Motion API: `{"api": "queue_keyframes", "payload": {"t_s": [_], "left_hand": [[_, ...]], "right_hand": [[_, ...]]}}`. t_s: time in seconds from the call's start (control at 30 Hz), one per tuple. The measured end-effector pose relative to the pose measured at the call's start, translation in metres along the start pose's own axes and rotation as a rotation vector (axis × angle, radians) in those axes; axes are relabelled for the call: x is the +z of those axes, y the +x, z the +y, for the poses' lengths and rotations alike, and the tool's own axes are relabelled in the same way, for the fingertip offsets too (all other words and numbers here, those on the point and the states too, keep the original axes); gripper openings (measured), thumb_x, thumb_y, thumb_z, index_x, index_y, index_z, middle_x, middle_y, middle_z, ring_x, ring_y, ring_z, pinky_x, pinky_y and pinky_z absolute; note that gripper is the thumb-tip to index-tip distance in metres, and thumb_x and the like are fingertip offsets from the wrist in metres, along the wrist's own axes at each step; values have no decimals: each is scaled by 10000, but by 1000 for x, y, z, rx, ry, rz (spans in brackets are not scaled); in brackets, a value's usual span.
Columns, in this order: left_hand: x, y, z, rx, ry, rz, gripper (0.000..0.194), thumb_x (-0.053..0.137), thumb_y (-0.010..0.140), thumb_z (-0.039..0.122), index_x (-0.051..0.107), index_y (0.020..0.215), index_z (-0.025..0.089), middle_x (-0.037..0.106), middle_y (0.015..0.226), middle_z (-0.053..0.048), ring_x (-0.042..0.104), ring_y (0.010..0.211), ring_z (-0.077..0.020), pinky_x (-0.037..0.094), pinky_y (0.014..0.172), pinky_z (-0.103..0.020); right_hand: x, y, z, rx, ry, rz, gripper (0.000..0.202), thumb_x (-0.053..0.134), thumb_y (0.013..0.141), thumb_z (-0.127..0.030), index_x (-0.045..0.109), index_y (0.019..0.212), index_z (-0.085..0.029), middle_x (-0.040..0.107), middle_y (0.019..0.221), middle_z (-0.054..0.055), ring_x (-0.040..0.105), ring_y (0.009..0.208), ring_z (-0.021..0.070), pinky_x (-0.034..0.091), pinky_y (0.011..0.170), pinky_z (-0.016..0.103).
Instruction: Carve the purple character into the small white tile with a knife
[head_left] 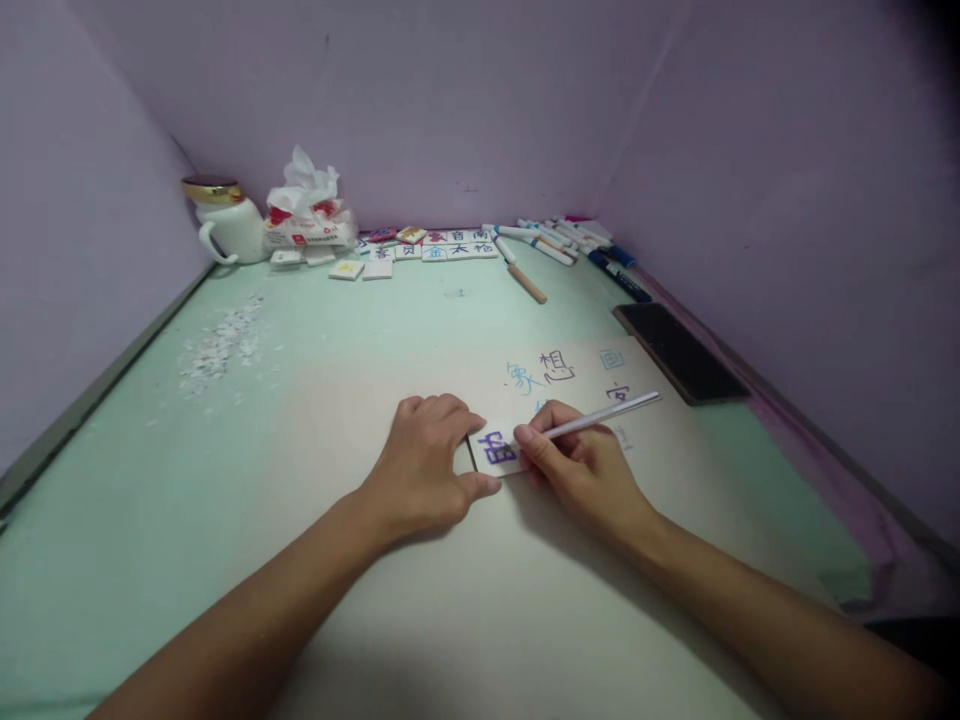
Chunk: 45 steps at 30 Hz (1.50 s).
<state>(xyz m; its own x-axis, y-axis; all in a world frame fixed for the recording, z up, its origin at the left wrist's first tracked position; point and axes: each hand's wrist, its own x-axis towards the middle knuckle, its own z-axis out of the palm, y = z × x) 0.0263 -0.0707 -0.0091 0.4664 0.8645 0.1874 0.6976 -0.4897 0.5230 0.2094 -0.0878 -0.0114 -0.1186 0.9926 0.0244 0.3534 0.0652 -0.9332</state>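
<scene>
Head view: began at the far left with 1 white mug, standing near the corner of the lilac wall, with 1 gold-banded dark lid at its top. Listed nearer, on the pale green table, 1 scatter of pale flakes. Added 1 tissue pack, with white tissue raised from its top, and 2 loose tiles in front and to its right, 1 with a yellow mark.

Entered next the left hand, with thumb and forefinger clamped on the left end of 1 white tile and the other fingers curled together. Noted beyond, along the far wall, 2 rows of lettered tiles. Located the white tile on the table between the left and right hands, bearing purple writing, with a dark left edge.

Recorded the right hand, with thumb and forefinger closed together on 1 slim white pen, slanting up to the right; found its tip at the purple writing, but could not tell contact. Catalogued, beyond that hand, blue and purple characters on the table. Finished with 1 brown pen, white markers, 1 dark blue marker and 1 dark phone, lying near the right wall.
</scene>
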Motion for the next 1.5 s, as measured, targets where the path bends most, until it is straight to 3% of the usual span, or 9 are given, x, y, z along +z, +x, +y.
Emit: {"api": "queue_keyframes", "payload": {"t_s": [0.87, 1.5], "left_hand": [[0, 1, 2, -17, 20, -1, 347, 760, 632, 304, 605, 922, 193, 626, 948, -35, 570, 913, -235, 362, 879, -445], [-1, 1, 1, -8, 26, -18, 346, 766, 634, 305, 597, 915, 195, 628, 947, -31, 569, 910, -228, 353, 881, -433]], "right_hand": [[2, 3, -3, 120, 147, -61, 324, 555, 826, -403, 451, 595, -201, 466, 466, -55, 365, 428, 91, 250, 445, 242], [1, 2, -1, 113, 165, -52, 312, 548, 833, -370, 437, 592, -205, 470, 460, -58, 377, 428, 87, 267, 456, 242]]}}
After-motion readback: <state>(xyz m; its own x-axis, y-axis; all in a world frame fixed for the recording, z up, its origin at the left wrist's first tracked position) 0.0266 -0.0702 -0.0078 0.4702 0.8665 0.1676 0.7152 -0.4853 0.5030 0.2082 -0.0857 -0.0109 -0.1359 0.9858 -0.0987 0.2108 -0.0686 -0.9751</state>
